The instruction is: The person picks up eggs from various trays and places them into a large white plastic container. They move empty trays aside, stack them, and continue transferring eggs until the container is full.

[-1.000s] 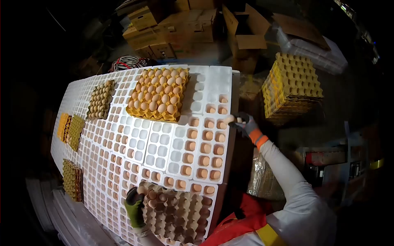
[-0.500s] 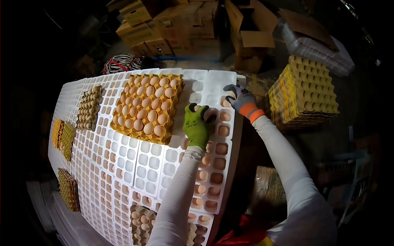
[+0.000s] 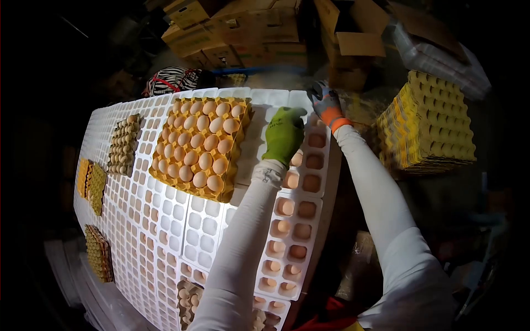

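Observation:
My left hand (image 3: 285,134), in a green glove, is above the white foam trays (image 3: 196,219) near their far right corner, its fingers bent and their undersides hidden. My right hand (image 3: 327,106), in a grey and orange glove, is at the far right edge of the foam with curled fingers; whatever it may hold cannot be made out. Brown eggs (image 3: 285,207) sit in the foam pockets nearer to me. To the left of my left hand lies a yellow egg tray (image 3: 238,160) full of brown eggs.
A stack of yellow egg trays (image 3: 436,121) stands on the right. Cardboard boxes (image 3: 254,33) and an open box (image 3: 359,44) are at the back. Smaller trays of eggs (image 3: 122,146) rest on the left of the foam. A zebra-striped bundle (image 3: 172,80) lies behind it.
Both hands have moved toward the far edge of the foam, my left hand also rightward. More filled pockets show behind my left hand. The view has shifted slightly.

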Demonstrator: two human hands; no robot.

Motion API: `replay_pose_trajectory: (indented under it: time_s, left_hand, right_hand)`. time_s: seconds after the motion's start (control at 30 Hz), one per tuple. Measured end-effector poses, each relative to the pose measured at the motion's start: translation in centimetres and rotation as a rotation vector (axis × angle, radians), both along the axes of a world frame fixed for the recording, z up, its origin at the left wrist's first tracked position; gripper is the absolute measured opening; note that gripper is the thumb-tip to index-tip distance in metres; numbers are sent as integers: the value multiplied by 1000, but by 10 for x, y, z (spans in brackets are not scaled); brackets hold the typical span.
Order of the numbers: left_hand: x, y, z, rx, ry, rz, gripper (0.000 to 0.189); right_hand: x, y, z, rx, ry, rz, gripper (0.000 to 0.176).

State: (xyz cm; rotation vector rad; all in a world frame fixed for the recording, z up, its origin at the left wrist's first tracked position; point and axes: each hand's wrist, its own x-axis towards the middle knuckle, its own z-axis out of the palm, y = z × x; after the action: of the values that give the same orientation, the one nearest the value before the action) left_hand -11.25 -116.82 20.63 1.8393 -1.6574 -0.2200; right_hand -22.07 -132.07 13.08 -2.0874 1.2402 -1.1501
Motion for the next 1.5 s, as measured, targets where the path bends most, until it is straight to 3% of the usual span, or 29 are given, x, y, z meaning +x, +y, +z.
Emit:
replay_pose_trajectory:
  time_s: [0.03, 0.07, 0.17, 0.2, 0.23, 0.3, 0.33, 0.37, 0.43, 0.5, 0.53, 0.6, 0.63, 0.7, 0.73, 0.8, 0.9, 0.93, 0.97, 1.0, 1.07, 1.13, 1.2, 1.23, 1.27, 1.33, 1.43, 1.5]
  left_hand:
    - [-1, -13, -7, -129, 61, -5, 30]
    - [-2, -25, -16, -262, 119, 1, 30]
    - [-5, -50, -66, -246, -214, 32, 42]
    - [-10, -49, -83, -232, -323, 65, 47]
    - [-13, -44, -79, -157, -272, 64, 49]
    - [-20, -22, -54, -112, -161, 53, 51]
    - [-24, -3, -35, -138, -114, 49, 51]
    - [-28, 24, -10, -209, 2, 47, 48]
    - [-44, 85, 12, -295, 246, 42, 40]
    - [-68, 169, 29, -246, 385, 64, 38]
    - [-81, 216, 37, -195, 395, 77, 40]
    - [-114, 316, 44, -90, 434, 94, 47]
    - [-130, 362, 47, 11, 503, 113, 49]
    - [-155, 442, 51, 136, 610, 122, 46]
    - [-167, 478, 46, 103, 495, 128, 43]
    - [-167, 531, 63, 164, 540, 200, 44]
    - [-132, 588, 104, 113, 446, 529, 49]
    - [-118, 607, 104, 49, 425, 670, 49]
    - [-101, 626, 102, 37, 430, 811, 44]
    - [-82, 641, 98, 24, 433, 946, 39]
    - [-43, 657, 89, 17, 333, 1034, 43]
    - [-11, 652, 85, 76, 84, 985, 35]
    - [6, 641, 77, 208, -108, 962, 27]
    - [7, 632, 69, 307, -174, 963, 23]
    - [6, 623, 59, 405, -241, 960, 20]
    - [5, 611, 33, 366, -309, 1013, 18]
    - [-8, 617, 29, 122, -298, 1061, 21]
    - [-12, 623, 30, 10, -200, 1054, 19]
  right_hand:
    - [0, 4, -8, -24, -92, -50, 41]
    - [-3, 9, -2, 108, -196, -53, 40]
    - [3, -17, -58, -57, -291, -23, 33]
    - [-4, -9, -33, 20, -306, 164, 30]
    - [-5, 5, -17, 81, -260, 45, 30]
    - [-4, -42, -86, 65, -360, 5, 28]
    - [-10, -55, -91, 187, -508, 297, 37]
    - [-19, -54, -67, 387, -429, 384, 39]
    - [-33, -67, -71, 419, -122, 249, 39]
    - [-28, -50, -85, 334, -225, 183, 34]
    - [-32, -21, -53, 458, -554, 305, 31]
    - [-22, 87, 36, 285, -442, 625, 30]
    - [-21, 139, 54, 396, -442, 686, 28]
    - [-27, 230, 60, 582, -299, 750, 26]
    - [-26, 275, 59, 698, -366, 834, 24]
    - [-28, 366, 87, 633, -147, 948, 26]
    - [-13, 467, 121, 775, -56, 1130, 30]
    - [-2, 493, 128, 653, -83, 1198, 31]
    - [10, 511, 130, 367, -43, 1251, 31]
    - [24, 532, 128, 344, -100, 1242, 30]
    - [53, 558, 131, 86, 114, 1176, 31]
    - [85, 576, 133, -180, 350, 1185, 33]
    - [110, 593, 153, -392, 858, 1240, 33]
    - [118, 603, 161, -425, 989, 1267, 29]
    - [125, 604, 145, -427, 971, 1289, 26]
    - [139, 599, 144, -613, 1023, 1354, 29]
    - [140, 577, 164, -277, 808, 1603, 35]
    - [127, 554, 132, 297, 440, 1553, 40]
